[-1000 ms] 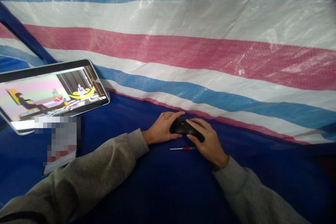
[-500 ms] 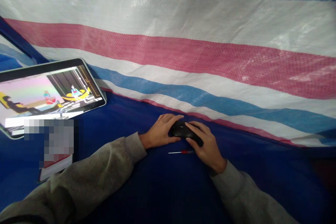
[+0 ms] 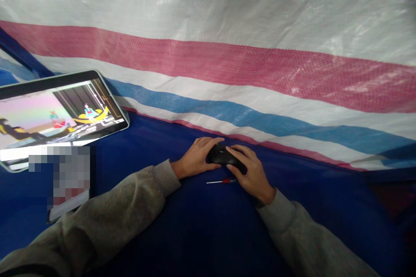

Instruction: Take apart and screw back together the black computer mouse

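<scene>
A black computer mouse (image 3: 223, 157) lies on the dark blue surface (image 3: 208, 225), held between both my hands. My left hand (image 3: 195, 158) grips its left end, fingers curled over the top. My right hand (image 3: 249, 174) wraps its right end, fingers laid across it. Just in front of the mouse lies a small screwdriver (image 3: 222, 181) with a red handle and a thin metal shaft, touched by neither hand. Both my arms wear grey sleeves.
A tablet (image 3: 58, 114) playing a cartoon leans at the left. Below it lies a blurred-out book or box (image 3: 68, 181). A striped white, red and blue tarp (image 3: 243, 65) rises right behind the mouse. A blue bar (image 3: 19, 54) crosses the far left.
The view has shifted slightly; both hands stay closed on the mouse in nearly the same place, and the screwdriver has not moved.
</scene>
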Available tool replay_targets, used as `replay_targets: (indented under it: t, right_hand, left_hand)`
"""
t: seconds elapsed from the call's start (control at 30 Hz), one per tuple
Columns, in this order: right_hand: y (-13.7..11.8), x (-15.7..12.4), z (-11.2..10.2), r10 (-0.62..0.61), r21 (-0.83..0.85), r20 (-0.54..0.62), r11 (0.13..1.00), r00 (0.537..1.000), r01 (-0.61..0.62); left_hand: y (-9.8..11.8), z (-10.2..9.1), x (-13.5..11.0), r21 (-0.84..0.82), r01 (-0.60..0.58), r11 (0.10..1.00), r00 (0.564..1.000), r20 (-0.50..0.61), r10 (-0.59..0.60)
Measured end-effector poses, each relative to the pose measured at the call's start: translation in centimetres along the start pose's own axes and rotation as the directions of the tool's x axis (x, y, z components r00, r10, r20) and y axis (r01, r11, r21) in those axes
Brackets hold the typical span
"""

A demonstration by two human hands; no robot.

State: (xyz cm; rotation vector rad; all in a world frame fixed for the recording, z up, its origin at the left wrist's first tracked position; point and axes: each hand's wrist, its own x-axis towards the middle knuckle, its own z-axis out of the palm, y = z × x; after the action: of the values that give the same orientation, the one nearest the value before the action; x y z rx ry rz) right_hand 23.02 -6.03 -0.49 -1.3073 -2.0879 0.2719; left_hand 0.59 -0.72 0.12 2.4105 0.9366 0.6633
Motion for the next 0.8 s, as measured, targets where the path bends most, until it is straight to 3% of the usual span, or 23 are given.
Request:
replay_targets:
  t: [0.27, 0.5, 0.8]
  right_hand:
    - [-0.09, -0.02, 0.10, 0.008, 0.020, 0.004, 1.000, 1.000, -0.008]
    - [0.04, 0.07, 0.08, 0.084, 0.084, 0.011, 0.993, 0.996, -0.085]
    - [-0.19, 0.08, -0.06, 0.124, 0.062, -0.039, 0.991, 0.992, -0.121]
  left_hand:
    - [-0.12, 0.09, -0.04, -0.008, -0.001, 1.000, 1.000, -0.001, 0.001]
    - [-0.12, 0.09, -0.14, 0.016, 0.082, 0.997, 0.992, -0.094, -0.080]
    - [0.27, -0.24, -0.06, 0.048, 0.024, 0.999, 0.989, -0.145, -0.017]
